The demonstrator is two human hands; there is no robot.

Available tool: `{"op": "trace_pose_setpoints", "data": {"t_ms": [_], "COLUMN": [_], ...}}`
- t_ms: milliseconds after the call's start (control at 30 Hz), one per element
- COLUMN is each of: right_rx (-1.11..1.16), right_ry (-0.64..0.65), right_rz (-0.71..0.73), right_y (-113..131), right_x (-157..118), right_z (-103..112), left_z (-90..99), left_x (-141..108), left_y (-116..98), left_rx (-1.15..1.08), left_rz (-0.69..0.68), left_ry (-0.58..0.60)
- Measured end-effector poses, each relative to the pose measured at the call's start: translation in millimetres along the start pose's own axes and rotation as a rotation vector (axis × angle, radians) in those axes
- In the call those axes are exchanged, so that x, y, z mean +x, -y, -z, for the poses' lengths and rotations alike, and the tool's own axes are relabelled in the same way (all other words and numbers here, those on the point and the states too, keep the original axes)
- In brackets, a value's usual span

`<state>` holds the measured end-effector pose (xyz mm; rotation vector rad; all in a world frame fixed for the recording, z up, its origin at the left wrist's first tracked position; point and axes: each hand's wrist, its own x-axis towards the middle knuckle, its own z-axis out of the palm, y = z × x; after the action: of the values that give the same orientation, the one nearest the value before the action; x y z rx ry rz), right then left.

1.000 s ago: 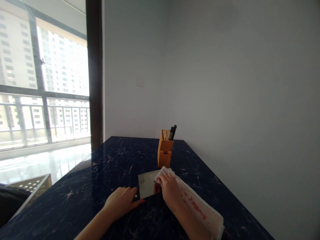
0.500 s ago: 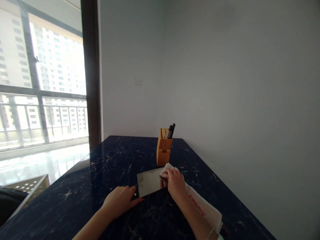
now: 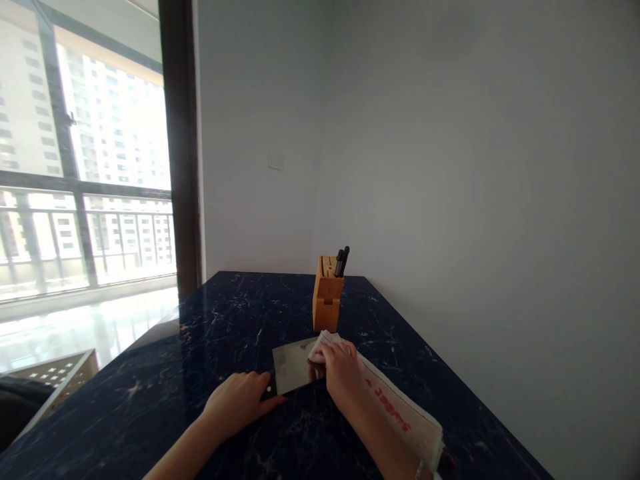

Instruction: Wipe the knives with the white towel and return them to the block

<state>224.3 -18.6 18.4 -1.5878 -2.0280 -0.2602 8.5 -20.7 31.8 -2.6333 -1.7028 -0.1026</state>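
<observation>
A cleaver (image 3: 290,367) with a broad, shiny blade lies across in front of me, its black handle to the left. My left hand (image 3: 243,395) is closed round that handle. In my right hand (image 3: 341,370) is a bunched end of a white cloth (image 3: 400,415) with red lettering, pressed on the right part of the blade. The rest of the cloth trails back under my right forearm. My hand and the cloth hide the blade's far end.
Behind the blade a wooden knife block (image 3: 327,303) stands on the dark blue marbled table (image 3: 240,313), with black handles (image 3: 342,260) sticking out of its top. A pale chair (image 3: 75,373) with a perforated back is at the left edge. A wall borders the right side.
My right hand has slid the cloth a little to the left along the blade. The left hand keeps its hold on the handle, nearly unmoved.
</observation>
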Motion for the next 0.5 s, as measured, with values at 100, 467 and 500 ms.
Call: {"op": "trace_pose_setpoints", "data": {"t_ms": [100,467,500], "right_rx": [0.003,0.003,0.006], "right_ry": [0.005,-0.021,-0.027], "right_rz": [-0.01,-0.019,-0.015], "right_y": [0.4,1.5,1.0], "right_x": [0.1,-0.3,-0.5], "right_z": [0.5,0.4,0.1], "left_z": [-1.1,0.1,0.1], "left_x": [0.5,0.1,0.0], "left_y": [0.9,0.7,0.7], "left_rx": [0.004,0.009,0.009], "left_rz": [-0.006,0.005,0.003], "left_ry": [-0.001,0.0,-0.002]}}
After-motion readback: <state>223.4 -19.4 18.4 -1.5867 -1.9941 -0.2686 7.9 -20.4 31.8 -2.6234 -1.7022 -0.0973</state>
